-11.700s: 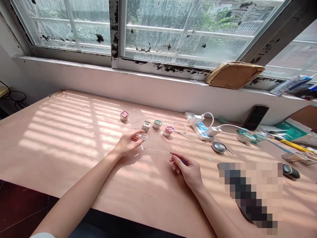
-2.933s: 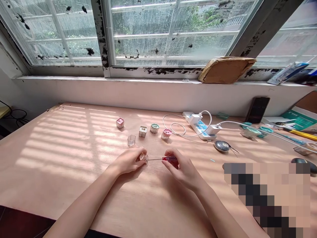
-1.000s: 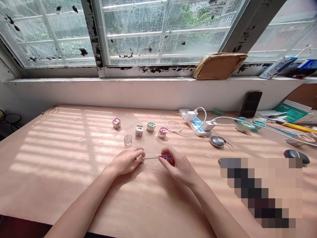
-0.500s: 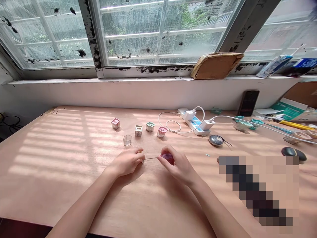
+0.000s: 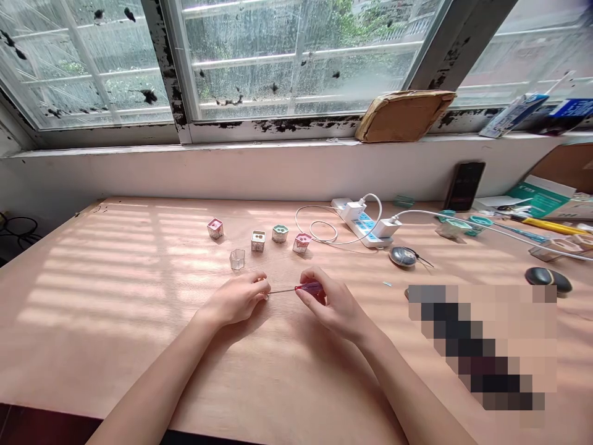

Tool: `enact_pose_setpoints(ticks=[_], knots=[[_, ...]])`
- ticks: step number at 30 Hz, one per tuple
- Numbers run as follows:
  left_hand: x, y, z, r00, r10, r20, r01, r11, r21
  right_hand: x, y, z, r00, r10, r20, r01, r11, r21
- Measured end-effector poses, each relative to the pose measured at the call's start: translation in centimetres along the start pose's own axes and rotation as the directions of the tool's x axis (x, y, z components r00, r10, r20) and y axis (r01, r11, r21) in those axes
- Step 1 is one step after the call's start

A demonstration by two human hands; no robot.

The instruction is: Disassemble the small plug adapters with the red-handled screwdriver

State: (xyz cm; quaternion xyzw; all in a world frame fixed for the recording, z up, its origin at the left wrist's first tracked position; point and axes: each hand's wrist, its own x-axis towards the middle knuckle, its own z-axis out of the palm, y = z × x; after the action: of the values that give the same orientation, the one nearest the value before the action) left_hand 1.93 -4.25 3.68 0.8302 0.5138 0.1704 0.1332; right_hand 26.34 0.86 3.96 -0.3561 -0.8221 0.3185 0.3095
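A single view comes from the person's head, looking forward and down across the desk point(image 5: 92, 321) toward the window point(image 5: 287, 55) at its far side. The left hand point(image 5: 234, 301) and right hand point(image 5: 334, 304) sit near the lower middle, both forearms entering from the bottom edge. The sill runs across the upper part, and the desk's right end falls within view.
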Motion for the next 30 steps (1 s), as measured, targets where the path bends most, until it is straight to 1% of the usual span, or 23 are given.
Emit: enact_pose_setpoints(ticks=[2,5,9,13,16,19,22,25,27,30], knots=[[0.0,-0.1,0.0,1.000,0.017,-0.015,-0.018,1.000,-0.023,0.0,-0.1,0.0,1.000,-0.009,0.010,0.008,0.999,0.053],[-0.1,-0.1,0.1,0.999,0.030,-0.029,-0.031,0.999,-0.039,0.0,-0.1,0.1,1.000,-0.013,-0.019,0.015,0.994,0.109],[0.0,-0.1,0.2,0.999,0.034,-0.041,-0.036,0.998,-0.046,0.0,0.2,0.1,0.995,-0.018,-0.093,0.032,0.988,0.148],[-0.2,-0.2,0.0,0.999,-0.001,-0.039,-0.002,0.998,-0.059,-0.1,0.4,0.1,0.983,-0.025,-0.180,0.061,0.978,0.200],[-0.4,-0.4,-0.3,0.996,-0.029,-0.083,0.021,0.995,-0.098,-0.2,0.5,0.0,0.964,-0.003,-0.265,0.068,0.969,0.239],[-0.6,-0.8,-0.6,0.984,-0.033,-0.174,0.007,0.989,-0.147,-0.2,0.9,0.2,0.948,0.046,-0.314,0.052,0.954,0.297],[-0.6,-1.5,-0.6,0.956,-0.031,-0.293,-0.028,0.980,-0.196,-0.1,1.4,0.8,0.952,0.090,-0.294,0.011,0.946,0.325],[-0.6,-2.2,-0.4,0.917,-0.043,-0.397,-0.052,0.973,-0.224,0.1,1.8,1.6,0.970,0.117,-0.215,-0.045,0.950,0.310],[-0.5,-2.4,-0.2,0.894,-0.046,-0.447,-0.062,0.973,-0.223,0.3,2.0,2.3,0.980,0.118,-0.159,-0.070,0.957,0.281],[-0.5,-2.5,0.0,0.870,-0.057,-0.490,-0.054,0.976,-0.211,0.5,2.2,3.0,0.989,0.110,-0.095,-0.085,0.969,0.232]])
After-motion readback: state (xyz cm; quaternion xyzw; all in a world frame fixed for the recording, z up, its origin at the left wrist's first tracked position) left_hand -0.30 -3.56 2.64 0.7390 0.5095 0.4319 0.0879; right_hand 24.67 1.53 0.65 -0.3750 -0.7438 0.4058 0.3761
